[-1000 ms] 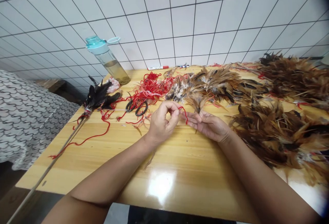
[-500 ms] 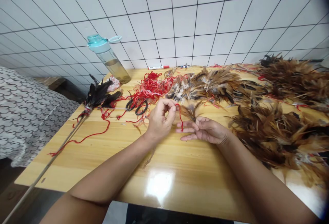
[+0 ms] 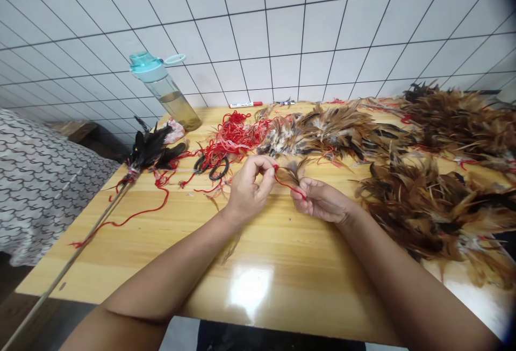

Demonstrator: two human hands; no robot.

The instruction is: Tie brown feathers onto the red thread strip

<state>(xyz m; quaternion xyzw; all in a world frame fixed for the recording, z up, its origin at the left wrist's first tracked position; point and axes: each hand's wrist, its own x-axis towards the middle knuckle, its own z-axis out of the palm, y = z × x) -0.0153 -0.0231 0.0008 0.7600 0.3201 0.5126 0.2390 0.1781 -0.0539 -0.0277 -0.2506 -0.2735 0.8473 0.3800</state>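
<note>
My left hand pinches a short red string at its thumb and forefinger, above the middle of the wooden table. From there the string runs to my right hand, whose curled fingers close on its other end. A small tuft of brown feathers shows between the two hands, against the right hand's fingertips; its base is hidden by the fingers. Just beyond the hands lies a row of brown feathers. Left of that is a tangled heap of red string.
Black-handled scissors lie left of the hands. A thin stick with black feathers bound at its end crosses the table's left side. A water bottle stands by the tiled wall, near a red marker. Brown feather bunches fill the right.
My right hand's outstretched fingers have curled in and taken the string's loose end. The string, hanging down before, now stretches between both hands. The view has shifted slightly.
</note>
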